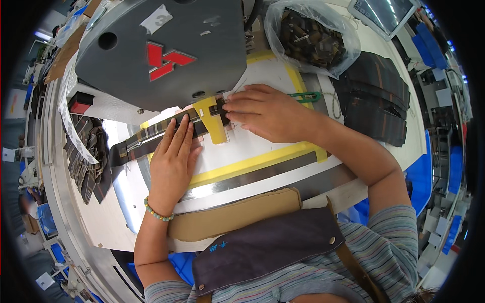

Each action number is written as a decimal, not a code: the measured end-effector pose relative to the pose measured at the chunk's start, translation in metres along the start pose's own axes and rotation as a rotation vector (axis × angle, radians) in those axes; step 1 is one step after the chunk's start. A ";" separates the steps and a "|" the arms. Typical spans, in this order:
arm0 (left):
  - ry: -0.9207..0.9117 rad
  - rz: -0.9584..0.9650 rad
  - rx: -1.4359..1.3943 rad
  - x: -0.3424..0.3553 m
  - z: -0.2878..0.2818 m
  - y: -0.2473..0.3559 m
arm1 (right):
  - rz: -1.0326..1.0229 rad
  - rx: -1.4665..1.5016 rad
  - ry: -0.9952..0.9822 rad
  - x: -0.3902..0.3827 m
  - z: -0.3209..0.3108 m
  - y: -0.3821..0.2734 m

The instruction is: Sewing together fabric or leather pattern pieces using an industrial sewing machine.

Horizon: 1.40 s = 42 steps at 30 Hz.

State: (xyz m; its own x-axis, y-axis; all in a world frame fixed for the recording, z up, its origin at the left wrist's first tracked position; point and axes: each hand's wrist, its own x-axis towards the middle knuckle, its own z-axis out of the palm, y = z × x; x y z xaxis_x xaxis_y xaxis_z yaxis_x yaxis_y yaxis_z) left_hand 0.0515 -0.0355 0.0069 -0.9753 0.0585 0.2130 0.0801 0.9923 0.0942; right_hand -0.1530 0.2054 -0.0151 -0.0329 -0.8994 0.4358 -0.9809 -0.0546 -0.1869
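Under the grey machine head (202, 76) lies a dark plaid fabric strip with a zipper (146, 139), slanting up to the right. My left hand (174, 161) rests flat on the strip, its fingers stretched out and touching it just left of a yellow plate-like machine part (216, 126). That yellow part crosses over the strip's right portion. On the other side of it, my right hand (270, 113) has its fingers extended, with the tips at the strip's dark right end. My right thumb is mostly hidden.
A clear bag of fabric scraps (313, 45) stands at the back right, beside stacked dark fabric panels (376, 96). Plaid pieces (86, 161) pile up at left. A green looped tool (305, 97) lies past my right hand. Cardboard (237, 214) lines the front edge.
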 end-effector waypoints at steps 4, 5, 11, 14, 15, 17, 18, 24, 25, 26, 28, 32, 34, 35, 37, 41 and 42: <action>-0.015 0.001 -0.016 0.001 -0.003 0.001 | 0.004 -0.009 0.012 0.000 0.002 0.000; -0.025 0.000 -0.015 0.002 -0.003 0.001 | 0.003 -0.009 0.010 0.000 0.002 0.000; -0.021 0.016 -0.010 0.000 -0.001 -0.002 | 0.004 0.008 0.044 0.001 0.000 0.001; -0.032 0.031 0.038 -0.002 0.002 -0.003 | 0.068 0.052 0.040 0.001 -0.008 0.001; -0.037 0.030 0.038 -0.002 0.003 -0.004 | 0.099 0.059 0.117 0.003 -0.013 0.001; -0.032 0.047 0.059 -0.002 0.005 -0.004 | 0.134 0.069 0.195 0.003 -0.011 0.002; -0.037 0.047 0.058 -0.001 0.006 -0.003 | 0.124 0.061 0.154 0.001 -0.006 0.002; -0.043 0.035 0.006 0.001 0.003 -0.003 | 0.053 0.052 0.055 0.002 0.004 -0.001; -0.045 0.034 0.004 0.001 0.003 -0.004 | 0.050 0.051 0.028 0.002 0.005 -0.001; -0.045 0.034 0.002 0.001 0.002 -0.004 | 0.049 0.051 0.026 0.002 0.006 0.000; -0.043 0.034 -0.003 0.001 0.001 -0.003 | 0.021 0.059 0.026 0.000 0.009 0.001; -0.043 0.039 -0.012 0.004 0.000 -0.003 | 0.055 0.057 -0.008 0.002 0.007 0.001; -0.044 0.038 -0.009 0.003 0.000 -0.004 | 0.053 0.057 -0.009 0.004 0.006 0.002; -0.044 0.037 -0.005 0.003 0.000 -0.004 | 0.051 0.056 -0.008 0.004 0.005 0.002; -0.041 0.037 -0.006 0.003 -0.001 -0.005 | 0.059 0.004 0.030 0.003 0.003 0.001; -0.030 0.044 -0.026 0.005 -0.002 -0.004 | 0.012 0.036 0.039 0.002 0.000 0.002; -0.029 0.043 -0.026 0.005 -0.002 -0.004 | 0.010 0.053 0.028 0.002 0.000 0.002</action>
State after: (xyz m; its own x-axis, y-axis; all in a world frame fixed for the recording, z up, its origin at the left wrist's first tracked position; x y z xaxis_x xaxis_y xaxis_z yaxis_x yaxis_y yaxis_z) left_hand 0.0470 -0.0395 0.0093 -0.9764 0.1050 0.1888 0.1274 0.9857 0.1105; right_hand -0.1552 0.2033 -0.0143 -0.0486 -0.8877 0.4579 -0.9690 -0.0694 -0.2373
